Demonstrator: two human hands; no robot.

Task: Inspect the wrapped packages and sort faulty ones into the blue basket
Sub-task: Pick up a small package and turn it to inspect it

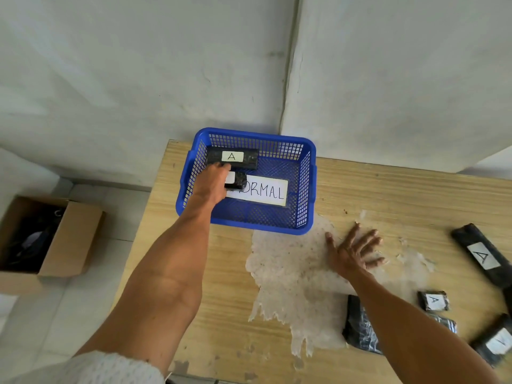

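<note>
Nearest me, my left hand (210,184) grips a small wrapped package (237,180) inside the blue basket (305,184); my right hand (352,252) lies spread on the scuffed wooden table (401,195), white walls (138,65) behind.

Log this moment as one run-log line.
left hand: holds small package in blue basket | right hand: flat on table | long A package: in basket | other packages: on table

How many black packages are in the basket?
2 in the blue basket: a long package marked A at the back, a small package in the left hand. The hand might hide more.
</note>
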